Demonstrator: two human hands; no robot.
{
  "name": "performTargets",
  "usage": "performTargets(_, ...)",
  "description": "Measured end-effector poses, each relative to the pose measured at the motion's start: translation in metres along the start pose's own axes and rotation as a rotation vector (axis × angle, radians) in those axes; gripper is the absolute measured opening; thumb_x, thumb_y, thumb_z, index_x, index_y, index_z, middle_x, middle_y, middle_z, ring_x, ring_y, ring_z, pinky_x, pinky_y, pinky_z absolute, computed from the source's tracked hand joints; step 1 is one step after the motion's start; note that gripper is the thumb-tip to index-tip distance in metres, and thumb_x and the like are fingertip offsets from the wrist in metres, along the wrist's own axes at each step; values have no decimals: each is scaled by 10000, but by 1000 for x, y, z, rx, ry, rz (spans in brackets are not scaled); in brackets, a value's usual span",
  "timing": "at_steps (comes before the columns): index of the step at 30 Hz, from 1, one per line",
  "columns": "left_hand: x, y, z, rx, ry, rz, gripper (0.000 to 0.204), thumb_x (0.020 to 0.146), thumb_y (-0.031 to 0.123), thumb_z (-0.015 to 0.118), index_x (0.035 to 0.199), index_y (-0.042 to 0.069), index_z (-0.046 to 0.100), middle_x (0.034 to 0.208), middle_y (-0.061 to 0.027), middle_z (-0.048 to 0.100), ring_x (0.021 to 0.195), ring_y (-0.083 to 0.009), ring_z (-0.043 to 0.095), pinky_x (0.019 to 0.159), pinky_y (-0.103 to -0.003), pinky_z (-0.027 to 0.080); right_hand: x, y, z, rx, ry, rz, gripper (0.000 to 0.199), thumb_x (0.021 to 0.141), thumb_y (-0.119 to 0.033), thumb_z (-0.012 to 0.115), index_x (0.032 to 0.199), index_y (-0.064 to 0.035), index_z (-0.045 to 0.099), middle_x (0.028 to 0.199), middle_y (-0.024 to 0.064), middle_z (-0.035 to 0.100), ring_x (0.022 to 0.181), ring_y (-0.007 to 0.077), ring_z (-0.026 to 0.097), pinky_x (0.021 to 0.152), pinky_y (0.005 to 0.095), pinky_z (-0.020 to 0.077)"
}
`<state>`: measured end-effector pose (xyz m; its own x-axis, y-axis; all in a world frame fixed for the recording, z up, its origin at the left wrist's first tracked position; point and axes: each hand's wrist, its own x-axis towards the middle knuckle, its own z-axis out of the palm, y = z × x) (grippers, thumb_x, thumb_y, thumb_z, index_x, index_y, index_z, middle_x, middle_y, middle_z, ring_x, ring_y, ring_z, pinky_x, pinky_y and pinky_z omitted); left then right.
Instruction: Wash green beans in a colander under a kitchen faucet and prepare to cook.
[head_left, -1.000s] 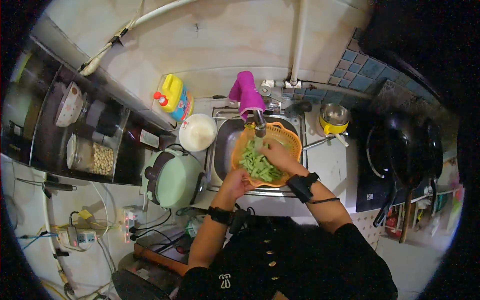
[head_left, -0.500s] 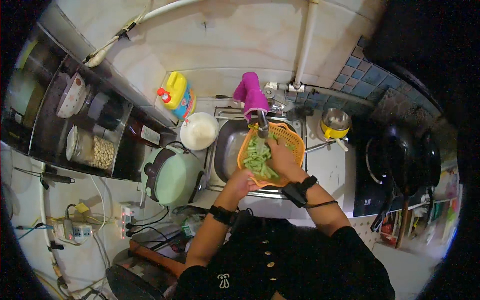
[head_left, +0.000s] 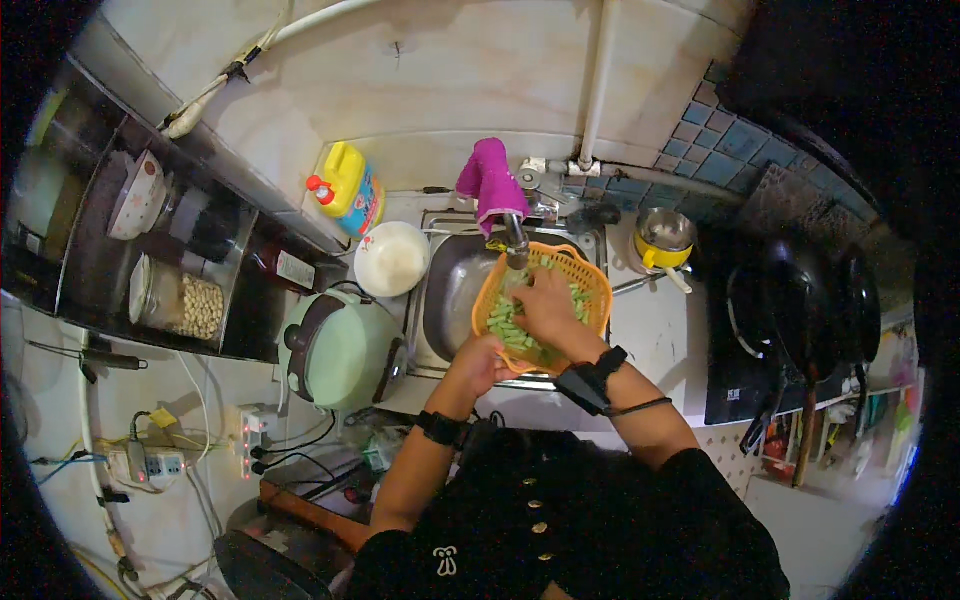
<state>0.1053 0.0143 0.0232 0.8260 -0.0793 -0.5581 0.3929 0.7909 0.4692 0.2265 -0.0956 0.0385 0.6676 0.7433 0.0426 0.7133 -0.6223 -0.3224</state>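
Our left hand (head_left: 480,364) grips the orange basket (head_left: 572,263) by its rim; with our right hand (head_left: 546,308), whose grasp we can't tell, we should turn the green pieces (head_left: 503,322) gently below the faucet (head_left: 517,246).

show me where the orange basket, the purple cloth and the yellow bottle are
Orange basket (head_left: 598,298), head view, on its right-hand wall
Purple cloth (head_left: 487,183), head view, on its middle
Yellow bottle (head_left: 351,188), head view, on its body
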Motion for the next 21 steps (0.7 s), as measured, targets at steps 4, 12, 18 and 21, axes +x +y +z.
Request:
performTargets(4,5,5,2,-31,46,18,511,689,31,459,1197,40,400,1049,-168,563,891,-302,612,714,-411,548,-1,6,-8,-81,-217,-49,319,649,-265,680,957,-199,627,1017,99,457,1009,301,416,803,433,370)
performTargets(12,-6,20,13,127,116,47,574,667,10,438,1231,53,347,1066,-157,529,871,-317,612,702,-431,554,-2,-14,-7,58,-249,-210,263,677,-218,654,929,-165,601,1094,84,485,1016,277,442,807,417,373)
performTargets(18,0,9,-5,3,45,91,573,676,-9,404,1243,46,346,1079,-163,539,891,-312,611,710,-438,550,-4,35,3,88,80,-193,314,691,-182,647,988,-108,576,1146,137,465,1022,316,449,847,385,384)
performTargets(21,6,2,-12,27,83,-18,492,706,7,415,1197,3,381,1056,-169,554,886,-294,616,695,-410,553,13,36,18,103,57,-81,490,698,-228,646,1142,-100,484,1201,152,441,1080,351,415,922,439,329)
